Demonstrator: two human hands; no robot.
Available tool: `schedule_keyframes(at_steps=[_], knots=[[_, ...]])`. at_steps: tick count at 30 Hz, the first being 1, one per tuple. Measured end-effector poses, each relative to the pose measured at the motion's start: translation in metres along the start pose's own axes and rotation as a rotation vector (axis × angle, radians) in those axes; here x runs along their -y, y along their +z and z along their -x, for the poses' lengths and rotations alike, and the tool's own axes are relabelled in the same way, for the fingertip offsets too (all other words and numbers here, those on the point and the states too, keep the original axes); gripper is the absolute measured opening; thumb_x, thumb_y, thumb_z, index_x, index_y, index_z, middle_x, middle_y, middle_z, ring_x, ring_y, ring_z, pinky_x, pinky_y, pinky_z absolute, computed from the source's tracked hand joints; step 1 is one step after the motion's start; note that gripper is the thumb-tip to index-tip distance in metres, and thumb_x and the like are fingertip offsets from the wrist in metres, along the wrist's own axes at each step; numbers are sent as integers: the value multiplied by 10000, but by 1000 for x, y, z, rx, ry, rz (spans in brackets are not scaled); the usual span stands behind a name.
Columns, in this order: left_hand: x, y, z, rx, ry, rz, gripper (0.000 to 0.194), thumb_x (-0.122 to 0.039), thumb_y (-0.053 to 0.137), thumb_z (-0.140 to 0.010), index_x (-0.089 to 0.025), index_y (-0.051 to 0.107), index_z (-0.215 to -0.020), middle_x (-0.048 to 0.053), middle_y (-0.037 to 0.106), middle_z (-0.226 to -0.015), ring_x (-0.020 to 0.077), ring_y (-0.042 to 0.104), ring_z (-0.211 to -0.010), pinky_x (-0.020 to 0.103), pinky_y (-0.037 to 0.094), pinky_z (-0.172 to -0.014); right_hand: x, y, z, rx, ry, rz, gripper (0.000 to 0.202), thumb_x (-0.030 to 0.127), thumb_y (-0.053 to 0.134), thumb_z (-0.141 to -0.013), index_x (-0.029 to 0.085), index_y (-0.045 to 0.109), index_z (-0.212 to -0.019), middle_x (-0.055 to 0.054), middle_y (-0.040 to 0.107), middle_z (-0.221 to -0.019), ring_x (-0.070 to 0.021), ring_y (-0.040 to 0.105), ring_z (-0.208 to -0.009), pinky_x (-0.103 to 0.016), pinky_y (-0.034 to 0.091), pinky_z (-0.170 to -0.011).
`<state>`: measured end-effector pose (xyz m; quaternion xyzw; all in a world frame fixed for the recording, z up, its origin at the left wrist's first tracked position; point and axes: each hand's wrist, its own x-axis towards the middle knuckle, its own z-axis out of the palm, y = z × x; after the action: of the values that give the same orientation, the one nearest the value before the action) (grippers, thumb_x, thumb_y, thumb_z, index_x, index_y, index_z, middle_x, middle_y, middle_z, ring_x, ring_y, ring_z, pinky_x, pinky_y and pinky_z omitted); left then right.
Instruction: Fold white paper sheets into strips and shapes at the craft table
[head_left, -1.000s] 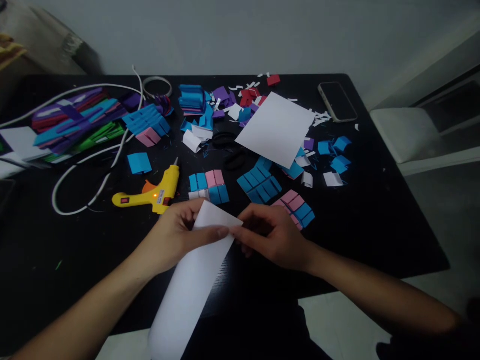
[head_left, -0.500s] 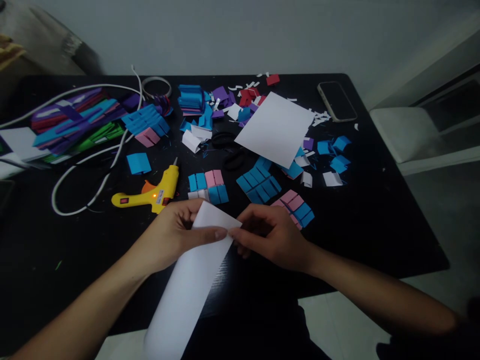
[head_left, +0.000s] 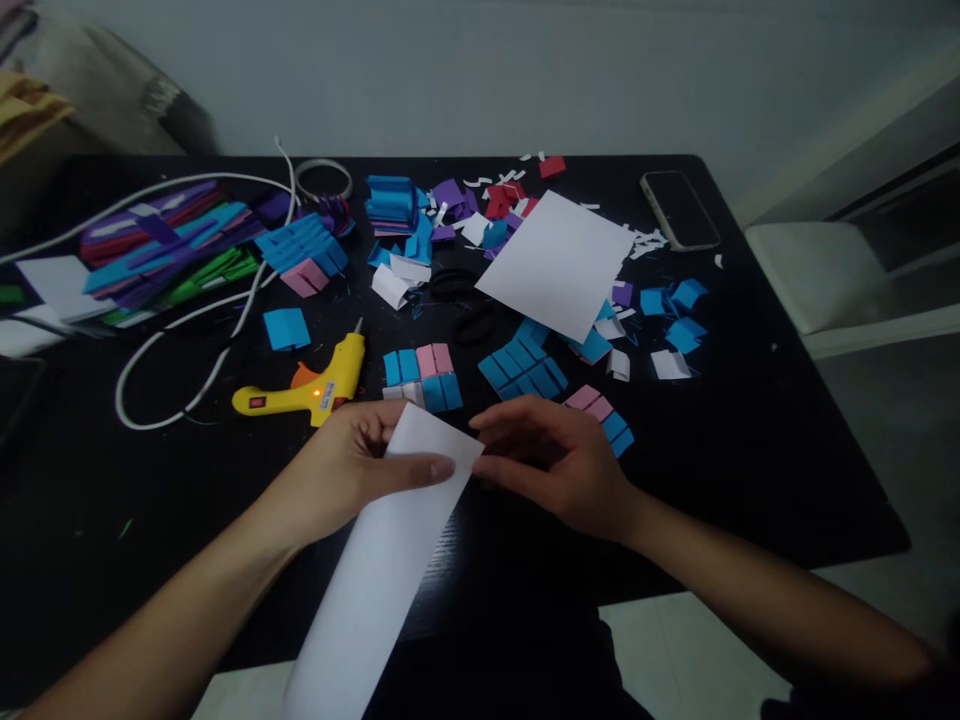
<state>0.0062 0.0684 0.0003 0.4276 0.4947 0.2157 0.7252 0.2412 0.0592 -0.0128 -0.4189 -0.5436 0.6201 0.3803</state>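
My left hand (head_left: 352, 465) grips a white sheet of paper (head_left: 375, 590) near its upper end, the thumb pressed flat on top and the fingers behind. The sheet is folded or curled over and hangs down towards my lap. By the paper's upper right corner is my right hand (head_left: 562, 460), its thumb and forefinger parted around that corner; whether they touch it is hard to tell. Just beyond my hands lie blue, pink and white folded-paper panels, one (head_left: 439, 375) in the middle and a blue one (head_left: 523, 365) beside it.
A yellow glue gun (head_left: 315, 390) with a lit light lies left of the panels. White cable (head_left: 124, 385) loops around it. Another white sheet (head_left: 555, 265) covers part of the paper scraps, near black-handled scissors (head_left: 472, 325). A phone (head_left: 679, 210) rests at the far right.
My right thumb and forefinger have parted and shifted slightly right from the paper's edge. My left hand keeps its hold. The whole view has shifted a little.
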Motion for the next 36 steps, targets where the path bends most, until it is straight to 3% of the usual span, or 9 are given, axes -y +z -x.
schedule_keyframes(at_steps=[5, 12, 17, 25, 36], knots=[[5, -1, -2, 12, -40, 66, 230, -357, 903, -752, -194, 790, -867, 2, 767, -737, 105, 679, -551, 147, 502, -474, -5, 0, 0, 24, -91, -33, 237, 168, 863, -814, 285, 814, -1015, 32, 830, -940, -111, 796, -829, -190, 650, -781], [10, 3, -2, -1, -141, 185, 286, -378, 949, -665, -173, 794, -792, -2, 718, -605, 78, 598, -440, 130, 427, -400, -1, 4, 0, 28, -238, 83, 243, 128, 877, -787, 246, 829, -995, 13, 832, -904, -106, 789, -808, -156, 629, -743], [8, 3, -1, 3, -201, 235, 269, -340, 971, -611, -174, 802, -738, 6, 729, -598, 86, 615, -444, 132, 424, -402, -1, 1, -1, 60, -332, 146, 287, 133, 890, -777, 237, 820, -1035, -8, 827, -920, -129, 780, -804, -213, 636, -741], [5, 4, -4, 5, -240, 247, 282, -330, 979, -566, -160, 791, -691, 10, 712, -567, 86, 590, -423, 146, 405, -394, -5, -1, -2, 103, -380, 116, 303, 118, 873, -798, 242, 819, -1069, -24, 826, -954, -148, 785, -854, -254, 650, -800], [8, 5, -5, 21, -246, 252, 268, -319, 976, -572, -163, 793, -690, 7, 709, -565, 83, 588, -429, 148, 406, -399, -8, -1, -2, 118, -384, 114, 288, 144, 856, -825, 273, 820, -1080, -16, 825, -943, -150, 782, -824, -272, 659, -764]])
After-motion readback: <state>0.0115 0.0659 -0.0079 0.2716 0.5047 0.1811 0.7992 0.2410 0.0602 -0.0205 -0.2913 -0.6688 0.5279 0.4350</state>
